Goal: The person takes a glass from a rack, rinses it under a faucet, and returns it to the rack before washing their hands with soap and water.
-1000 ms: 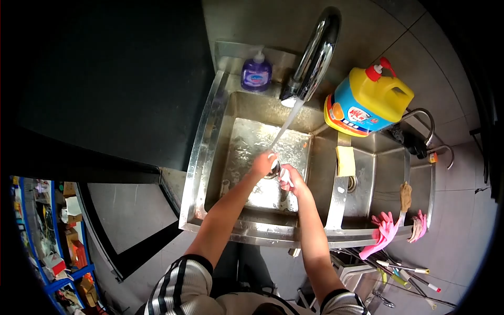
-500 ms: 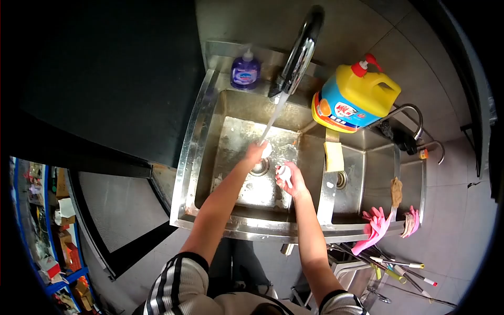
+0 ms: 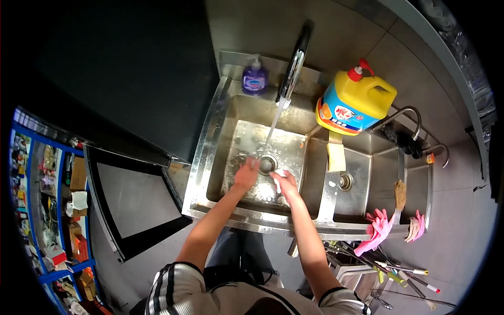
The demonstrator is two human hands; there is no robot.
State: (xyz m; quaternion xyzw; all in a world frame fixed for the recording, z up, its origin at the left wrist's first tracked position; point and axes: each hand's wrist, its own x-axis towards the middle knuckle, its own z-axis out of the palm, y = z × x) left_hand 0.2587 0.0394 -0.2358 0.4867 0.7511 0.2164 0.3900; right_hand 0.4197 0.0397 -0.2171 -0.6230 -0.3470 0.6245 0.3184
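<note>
Nearest, striped sleeves and two bare forearms reaching into a dented, wet stainless-steel sink [image 3: 210, 157]. Left hand [image 3: 245, 176] lowered over the basin floor just beside the round drain [image 3: 267, 164], fingers loosely curled, nothing seen in it. Right hand [image 3: 284, 184] closed around a small white object [image 3: 278, 175], too small to identify. Right of the basin, a flat yellow sponge [image 3: 336, 156] on the steel divider; pink rubber gloves [image 3: 374, 231] draped limply over the front rim. Farther back, a curved chrome faucet [image 3: 294, 65] pouring a thin stream toward the drain, a purple pump bottle [image 3: 254, 80], and a bulky yellow-and-blue jug [image 3: 357, 102].
</note>
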